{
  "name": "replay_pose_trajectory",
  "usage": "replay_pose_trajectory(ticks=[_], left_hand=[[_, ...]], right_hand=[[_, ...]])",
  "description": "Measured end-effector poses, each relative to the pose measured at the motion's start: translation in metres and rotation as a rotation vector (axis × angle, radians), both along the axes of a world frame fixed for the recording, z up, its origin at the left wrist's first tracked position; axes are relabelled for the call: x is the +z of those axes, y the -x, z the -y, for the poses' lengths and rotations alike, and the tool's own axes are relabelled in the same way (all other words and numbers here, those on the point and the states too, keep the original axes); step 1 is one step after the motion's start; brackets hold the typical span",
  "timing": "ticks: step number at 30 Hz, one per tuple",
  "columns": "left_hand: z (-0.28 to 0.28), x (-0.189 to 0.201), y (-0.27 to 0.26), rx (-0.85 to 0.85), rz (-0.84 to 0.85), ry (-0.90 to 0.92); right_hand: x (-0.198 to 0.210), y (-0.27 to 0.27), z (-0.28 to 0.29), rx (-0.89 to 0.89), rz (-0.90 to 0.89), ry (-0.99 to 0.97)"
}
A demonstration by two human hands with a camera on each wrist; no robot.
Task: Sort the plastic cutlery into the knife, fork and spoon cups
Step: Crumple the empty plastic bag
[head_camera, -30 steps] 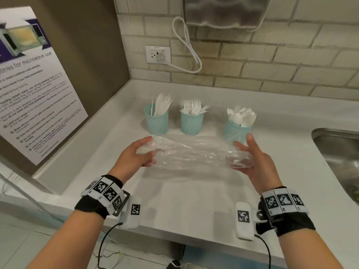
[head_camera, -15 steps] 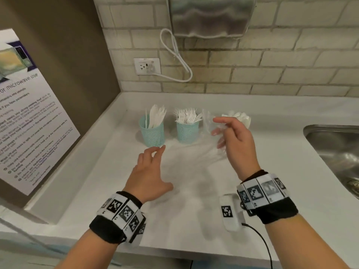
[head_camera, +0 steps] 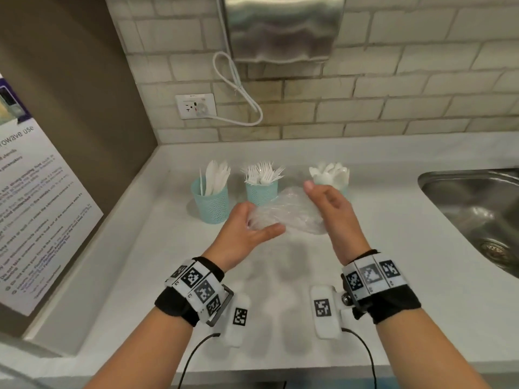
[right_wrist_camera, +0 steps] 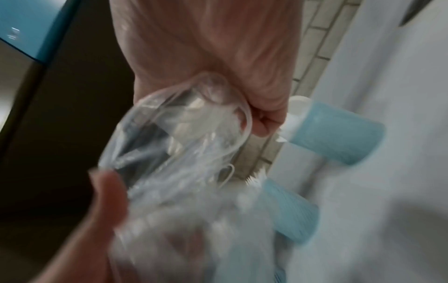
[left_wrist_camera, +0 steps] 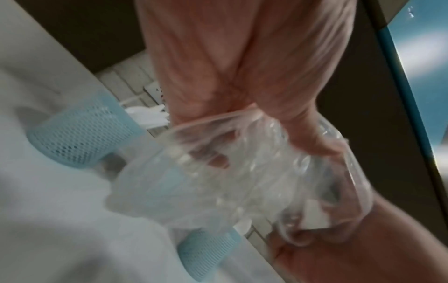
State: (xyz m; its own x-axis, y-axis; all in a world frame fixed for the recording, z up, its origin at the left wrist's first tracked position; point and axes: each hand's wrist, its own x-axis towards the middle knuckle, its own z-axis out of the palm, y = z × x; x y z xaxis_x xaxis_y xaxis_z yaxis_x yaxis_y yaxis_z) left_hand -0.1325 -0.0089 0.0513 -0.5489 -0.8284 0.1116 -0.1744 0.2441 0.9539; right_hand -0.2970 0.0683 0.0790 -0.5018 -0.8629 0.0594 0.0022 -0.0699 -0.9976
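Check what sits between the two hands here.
A crumpled clear plastic bag, pressed between left hand and right hand above the counter; the head view shows it best.

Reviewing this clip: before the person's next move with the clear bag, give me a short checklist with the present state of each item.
1. Clear plastic bag held between both hands: ok; left hand cups it from below, right hand closes on its right end.
2. Bag empty of cutlery: cannot tell; it is crumpled and the wrist views are blurred.
3. Knife cup, fork cup and spoon cup upright: ok.
4. Each cup shows one type only: ok, as far as the head view shows.
5. No loose cutlery visible on the counter: ok.
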Motion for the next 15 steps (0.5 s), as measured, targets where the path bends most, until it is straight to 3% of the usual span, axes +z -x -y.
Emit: replay_pose_trajectory(ticks=[2, 4, 8, 10, 12, 15], left_hand=[[-0.009, 0.007, 0.008, -0.062, -0.138, -0.080], [-0.020, 0.014, 0.016, -0.071, -0.231, -0.089], [-0.038, 0.016, 0.032, 0.002, -0.415, -0.216], [-0.043, 0.018, 0.038, 0.016, -0.509, -0.349], [-0.044, 0.012, 0.043, 0.053, -0.494, -0.387], [-0.053, -0.008, 0.052, 0.045, -0.261, -0.270]], right_hand=[[-0.019, -0.010, -0.008, 0.039, -0.042, -0.127], [-0.033, -0.022, -0.016, 0.131, 0.031, -0.194], [-0.048, -0.032, -0.034, 0.354, 0.480, 0.004], [-0.048, -0.030, -0.048, 0.341, 0.492, 0.077], [-0.050, -0.023, -0.064, 0.248, 0.383, 0.089], [-0.057, -0.006, -0.103, 0.101, 0.268, 0.082]])
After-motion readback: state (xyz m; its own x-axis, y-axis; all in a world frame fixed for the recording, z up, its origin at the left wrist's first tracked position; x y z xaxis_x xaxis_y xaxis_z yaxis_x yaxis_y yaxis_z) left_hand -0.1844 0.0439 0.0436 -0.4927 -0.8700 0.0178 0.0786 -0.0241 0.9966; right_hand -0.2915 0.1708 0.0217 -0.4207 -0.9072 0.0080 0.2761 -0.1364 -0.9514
